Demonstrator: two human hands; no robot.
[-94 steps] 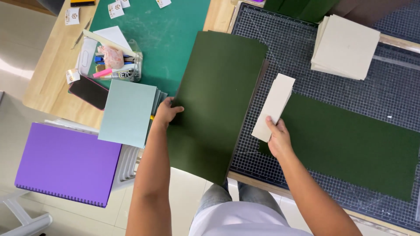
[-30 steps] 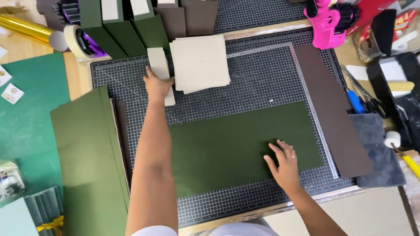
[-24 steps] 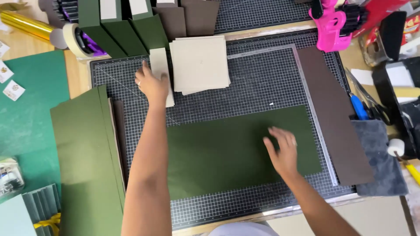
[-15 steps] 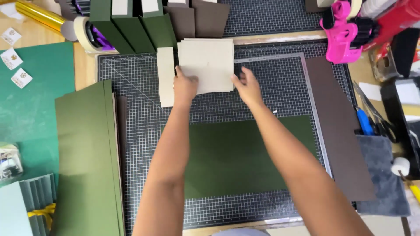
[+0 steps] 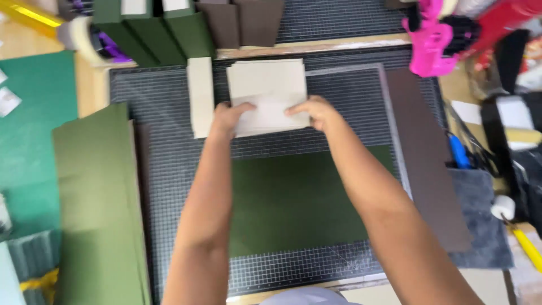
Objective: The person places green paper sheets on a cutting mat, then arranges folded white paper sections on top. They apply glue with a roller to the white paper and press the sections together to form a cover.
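Both forearms bare, no sleeves, no rings visible; pale grey-lavender garment (image 5: 307, 296) at bottom edge.

Bright, even light; slight motion blur

Beige card stack (image 5: 268, 90), dark green sheet (image 5: 305, 203), black gridded cutting mat (image 5: 164, 158), pink tool (image 5: 432, 39)

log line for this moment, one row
left hand: on board stack | right hand: on board stack | under arms: green sheet on cutting mat
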